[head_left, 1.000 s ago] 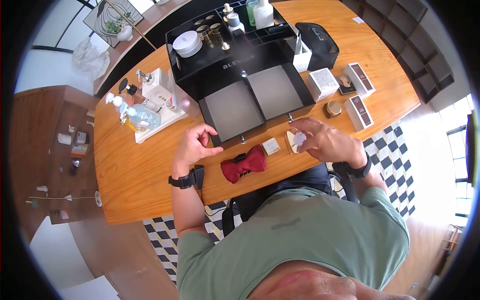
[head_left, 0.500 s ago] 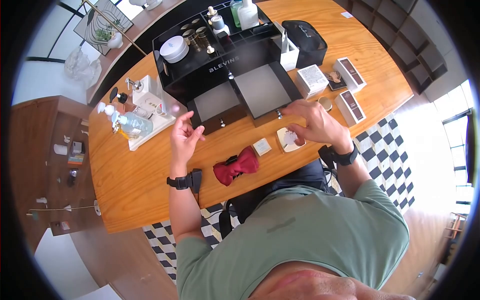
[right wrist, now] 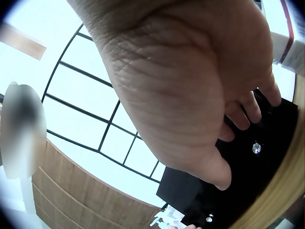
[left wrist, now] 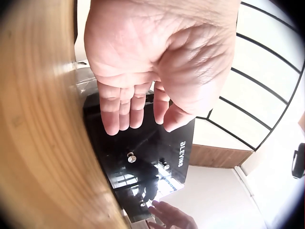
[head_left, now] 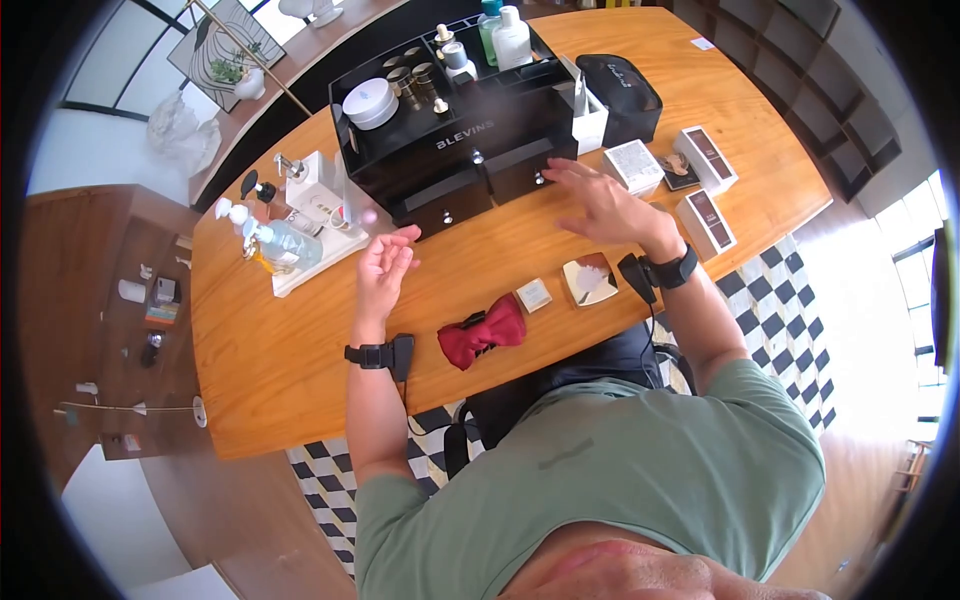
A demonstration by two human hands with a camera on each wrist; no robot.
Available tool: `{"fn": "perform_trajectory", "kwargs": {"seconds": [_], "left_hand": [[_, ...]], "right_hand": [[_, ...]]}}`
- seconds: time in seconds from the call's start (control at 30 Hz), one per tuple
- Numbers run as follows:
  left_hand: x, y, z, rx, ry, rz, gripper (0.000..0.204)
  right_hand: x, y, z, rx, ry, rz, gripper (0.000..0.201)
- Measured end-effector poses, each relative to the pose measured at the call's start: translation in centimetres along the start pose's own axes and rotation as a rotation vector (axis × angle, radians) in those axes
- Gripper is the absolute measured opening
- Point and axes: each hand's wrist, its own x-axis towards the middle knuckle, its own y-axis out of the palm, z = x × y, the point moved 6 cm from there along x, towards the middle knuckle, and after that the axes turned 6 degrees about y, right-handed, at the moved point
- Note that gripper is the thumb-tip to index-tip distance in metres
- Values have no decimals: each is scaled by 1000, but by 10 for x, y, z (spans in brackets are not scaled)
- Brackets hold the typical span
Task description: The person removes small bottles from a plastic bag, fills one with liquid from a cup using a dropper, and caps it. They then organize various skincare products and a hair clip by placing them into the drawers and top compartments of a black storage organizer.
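A glossy black organizer box [head_left: 380,160] lettered BLEVINS stands on the wooden table. Its left drawer [head_left: 425,213] and right drawer [head_left: 518,183] stick out slightly, a narrow strip of grey lining showing in each. My right hand [head_left: 610,212], fingers extended, is at the right drawer's front; its fingertips overlap the crystal knob [head_left: 540,178] in the head view. My left hand [head_left: 380,275] is just left of the left drawer, palm turned inward and fingers fairly straight, holding nothing. In the left wrist view, its fingers [left wrist: 125,107] overlap the organizer's dark front.
Near the front edge lie a red bow [head_left: 482,331], a small white box [head_left: 534,295] and a square compact [head_left: 590,279]. Pump bottles [head_left: 285,243] on a white tray stand left. To the right are white boxes [head_left: 706,224] and a black pouch [head_left: 620,97].
Both drawers have slid inward from wide open to nearly closed. My right hand has moved forward, away from the compact, to the right drawer; my left hand has opened out a little.
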Motion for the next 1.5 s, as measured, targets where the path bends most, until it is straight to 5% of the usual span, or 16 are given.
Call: {"fn": "perform_trajectory", "kwargs": {"seconds": [0.33, 0.5, 0.6, 0.67, 0.73, 0.8, 0.87, 1.0, 1.3, 1.5], "left_hand": [[2, 4, 12, -56, -39, 25, 24], [1, 4, 13, -73, -27, 35, 37], [-3, 6, 8, -29, -62, 137, 43], [-7, 15, -7, -90, -124, 156, 50], [-14, 35, -26, 44, -111, 482, 57], [-19, 52, -38, 57, -198, 508, 68], [-26, 70, -38, 290, -220, 765, 80], [-32, 95, -44, 487, -230, 897, 75], [-28, 100, -31, 644, -239, 739, 56], [-21, 122, -50, 766, -2, 727, 61]], "right_hand": [[19, 16, -29, -14, -5, 49, 75], [1, 9, -36, 46, 173, 53, 68], [-27, -1, -18, 97, -31, 33, 73], [-54, 10, -20, 225, 268, 288, 73], [-69, 10, -5, 244, 201, 292, 72], [-82, 16, 3, 263, 137, 295, 72], [-87, 22, 3, 187, -10, 116, 72], [-88, 28, -6, 269, 92, 68, 67], [-88, 35, -34, 288, 128, -157, 78], [-91, 34, -37, 286, 136, -175, 78]]}}
